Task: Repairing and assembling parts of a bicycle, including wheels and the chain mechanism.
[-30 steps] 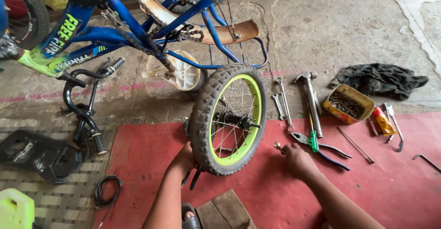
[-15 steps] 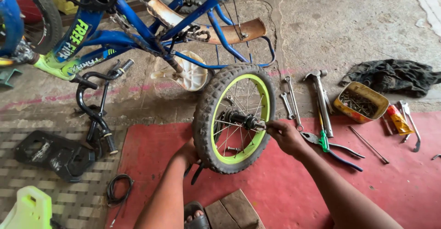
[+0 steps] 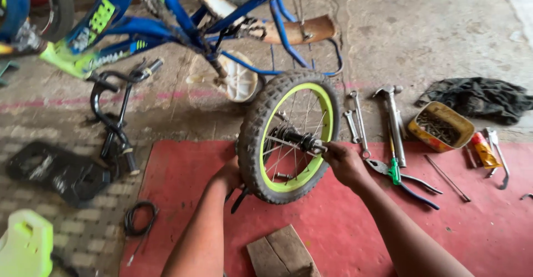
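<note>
Nearest the camera, a worn wooden block (image 3: 282, 253) is lying on the red mat (image 3: 344, 227), between the person's two forearms. Just beyond it, the left hand (image 3: 229, 172) is pressing against the near side of the knobby tyre of a small bicycle wheel (image 3: 288, 137), its fingers curling around the tread and mostly hidden behind it, so it is gripping the tyre. The wheel, with its lime-green rim, is standing upright on the mat. The right hand (image 3: 343, 163) is closing its fingertips on the end of the axle (image 3: 304, 141) at the hub, pinching it.

To the right of that hand, pliers with blue handles (image 3: 408, 180) and a green-handled screwdriver (image 3: 393, 160) are lying on the mat, with two spanners (image 3: 355, 122) and a hammer (image 3: 392, 116) just past them at the mat's far edge. Further right, a yellow tray of screws (image 3: 441, 126) is sitting near a small orange tube (image 3: 484, 150), and a dark rag (image 3: 483, 98) is lying on the concrete behind them.

To the left, off the mat, a coil of black cable (image 3: 139, 218) is resting on the patterned floor, with a pale green container (image 3: 25, 243) at the corner, a black flat part (image 3: 55, 171) and black handlebars (image 3: 114, 110) beyond. Farthest away, a blue bicycle frame (image 3: 183, 24) is standing upside down, a white training wheel (image 3: 239, 80) hanging just behind the tyre.
</note>
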